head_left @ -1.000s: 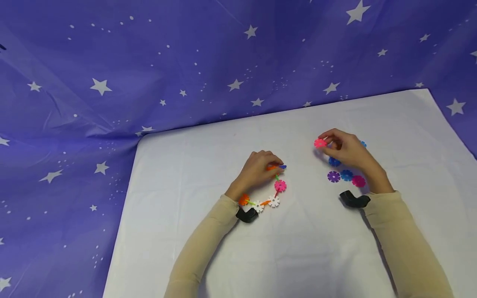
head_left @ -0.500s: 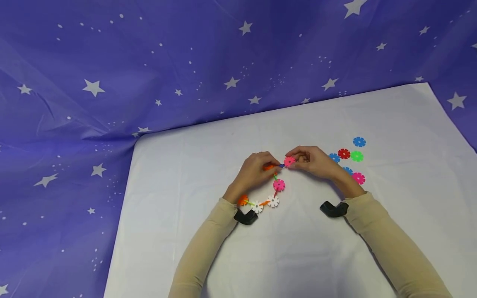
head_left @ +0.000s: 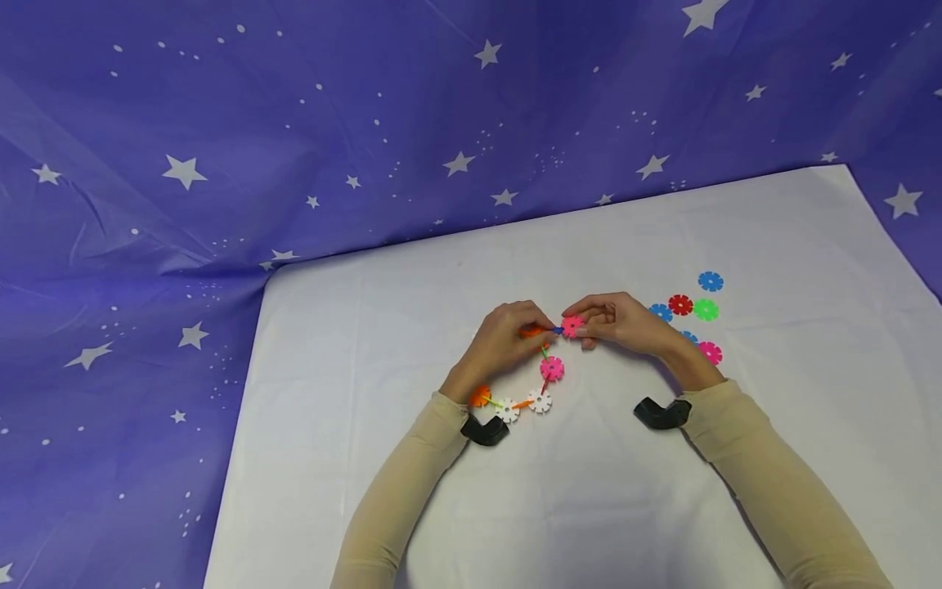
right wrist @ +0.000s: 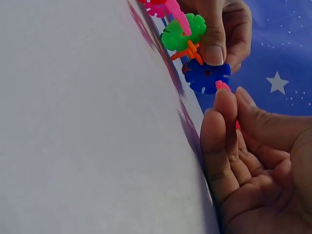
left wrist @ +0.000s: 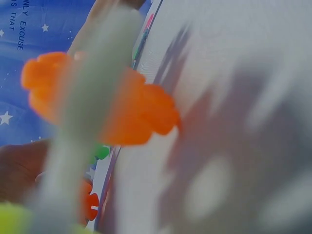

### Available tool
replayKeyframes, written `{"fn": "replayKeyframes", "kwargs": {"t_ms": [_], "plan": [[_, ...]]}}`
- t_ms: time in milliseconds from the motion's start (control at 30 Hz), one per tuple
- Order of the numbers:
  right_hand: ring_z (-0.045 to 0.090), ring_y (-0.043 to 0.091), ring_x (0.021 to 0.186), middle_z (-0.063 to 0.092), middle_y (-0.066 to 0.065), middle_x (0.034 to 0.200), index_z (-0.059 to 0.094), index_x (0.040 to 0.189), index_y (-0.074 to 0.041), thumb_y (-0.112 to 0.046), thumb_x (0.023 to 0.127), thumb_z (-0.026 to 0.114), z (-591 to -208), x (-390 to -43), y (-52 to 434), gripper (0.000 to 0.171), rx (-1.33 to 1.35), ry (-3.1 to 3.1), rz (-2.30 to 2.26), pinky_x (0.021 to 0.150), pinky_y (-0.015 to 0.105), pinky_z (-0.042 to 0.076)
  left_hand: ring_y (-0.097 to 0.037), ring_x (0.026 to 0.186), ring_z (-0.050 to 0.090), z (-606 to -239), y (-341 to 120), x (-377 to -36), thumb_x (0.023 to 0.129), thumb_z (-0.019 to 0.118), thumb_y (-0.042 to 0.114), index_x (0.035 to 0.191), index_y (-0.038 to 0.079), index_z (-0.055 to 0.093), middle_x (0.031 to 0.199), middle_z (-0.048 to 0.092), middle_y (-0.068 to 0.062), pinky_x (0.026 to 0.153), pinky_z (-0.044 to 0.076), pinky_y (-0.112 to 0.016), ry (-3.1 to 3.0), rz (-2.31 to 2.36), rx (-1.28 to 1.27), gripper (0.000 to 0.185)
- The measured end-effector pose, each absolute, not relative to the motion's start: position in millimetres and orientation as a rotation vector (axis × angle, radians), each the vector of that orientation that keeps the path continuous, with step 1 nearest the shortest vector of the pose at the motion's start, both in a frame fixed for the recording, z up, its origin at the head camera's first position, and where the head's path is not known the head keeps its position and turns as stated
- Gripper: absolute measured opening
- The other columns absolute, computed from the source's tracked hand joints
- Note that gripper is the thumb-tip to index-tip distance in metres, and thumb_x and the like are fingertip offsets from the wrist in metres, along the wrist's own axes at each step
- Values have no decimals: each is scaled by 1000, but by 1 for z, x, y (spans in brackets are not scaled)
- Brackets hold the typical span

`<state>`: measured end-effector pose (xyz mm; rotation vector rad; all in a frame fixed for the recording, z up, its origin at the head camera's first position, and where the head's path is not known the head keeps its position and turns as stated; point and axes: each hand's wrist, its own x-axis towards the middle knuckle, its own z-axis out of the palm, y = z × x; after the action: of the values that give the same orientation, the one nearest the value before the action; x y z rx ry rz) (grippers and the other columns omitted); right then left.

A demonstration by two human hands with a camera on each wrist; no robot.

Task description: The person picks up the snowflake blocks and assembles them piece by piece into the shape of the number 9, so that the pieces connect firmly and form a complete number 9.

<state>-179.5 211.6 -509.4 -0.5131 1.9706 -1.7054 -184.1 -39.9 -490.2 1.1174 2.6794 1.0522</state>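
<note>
- Your left hand is pinching the blue disc at the end of the chain; your right hand is pinching the pink disc against it, above the table.
- Can't tell if slots are lining up; if they're meeting crooked, pink could be slipping off.
- If you're pushing too hard, a chain joint could be popping.
- Left black wrist piece is sitting just beside the chain; could be snagging it.
- Right wrist is sitting near the loose discs; could be scattering them.
- White cloth is covering the table, creasing faintly.
- Purple star-print curtain is hanging behind.
</note>
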Motion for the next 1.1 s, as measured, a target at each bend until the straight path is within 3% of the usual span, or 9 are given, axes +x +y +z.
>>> {"fn": "replayKeyframes", "kwargs": {"t_ms": [467, 700, 900, 1100], "plan": [[72, 23, 69, 70, 21, 88, 60, 121, 11, 9, 92, 58, -509, -175, 198, 29, -475, 1947, -1811, 74, 27, 57, -6, 77, 59, -492, -37, -183, 87, 75, 21, 88, 13, 75, 84, 69, 5, 77, 46, -25, 2719, 1109, 1185, 8], [64, 16, 68, 67, 17, 91, 62, 122, 1, -5, 92, 66, -505, -176, 201, 31, -517, 2123, -1667, 65, 24, 53, -7, 79, 60, -488, -38, -183, 87, 75, 23, 92, 14, 76, 87, 69, 6, 82, 47, -27, 2729, 1032, 1136, 11], [53, 16, 69, 61, 20, 106, 60, 125, 2, -3, 89, 69, -490, -180, 241, 37, -596, 2327, -1715, 57, 24, 44, -7, 85, 62, -483, -41, -182, 86, 76, 23, 94, 15, 76, 90, 70, 6, 88, 48, -31, 2697, 1006, 1118, 11], [52, 19, 71, 62, 5, 97, 62, 123, 0, -2, 91, 67, -483, -171, 308, 33, -417, 2591, -1606, 56, 24, 44, -6, 85, 61, -483, -39, -182, 87, 75, 25, 96, 15, 76, 93, 70, 7, 89, 48, -31, 2675, 989, 1124, 14]]}}
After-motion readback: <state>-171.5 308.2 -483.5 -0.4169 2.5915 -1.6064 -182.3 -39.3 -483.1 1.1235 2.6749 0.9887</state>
